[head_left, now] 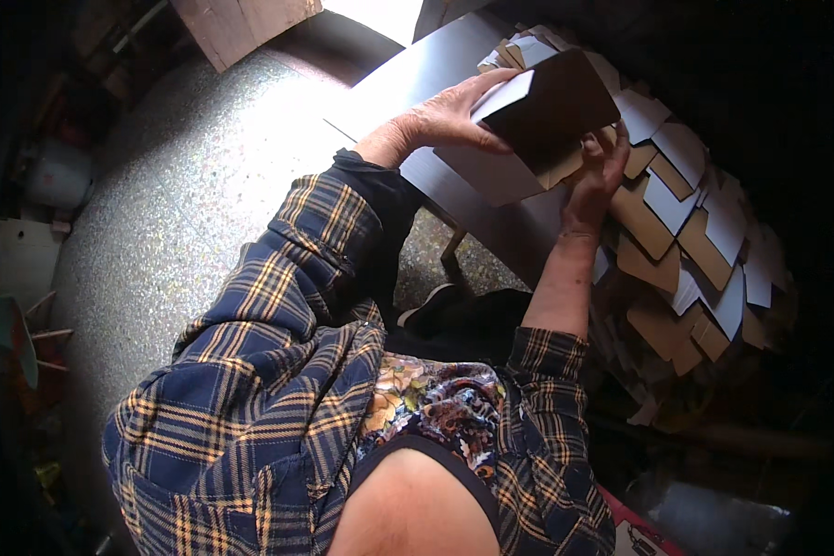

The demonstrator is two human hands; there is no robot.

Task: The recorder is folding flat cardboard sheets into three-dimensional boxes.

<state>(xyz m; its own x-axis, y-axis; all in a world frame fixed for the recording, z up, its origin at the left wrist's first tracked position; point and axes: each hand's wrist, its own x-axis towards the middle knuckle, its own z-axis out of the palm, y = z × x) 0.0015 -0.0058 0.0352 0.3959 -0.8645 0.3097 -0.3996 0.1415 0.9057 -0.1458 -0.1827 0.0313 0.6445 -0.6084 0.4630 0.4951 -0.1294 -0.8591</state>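
A folded cardboard box [551, 107], white outside and brown inside, is held up over the table with its dark hollow side showing. My left hand [449, 116] grips its left side, the thumb below and the fingers along the white top edge. At the lower right corner, my right hand [598, 181] has its palm turned up and its curled fingers against the box. A white panel [491, 173] slants down below the left thumb.
Beneath the box is a pale, smooth table [403, 79]. A large heap of white and brown cardboard pieces [681, 199] rises close on the right. Speckled floor [185, 195] lies to the left; a wooden board [241, 23] is at the far left.
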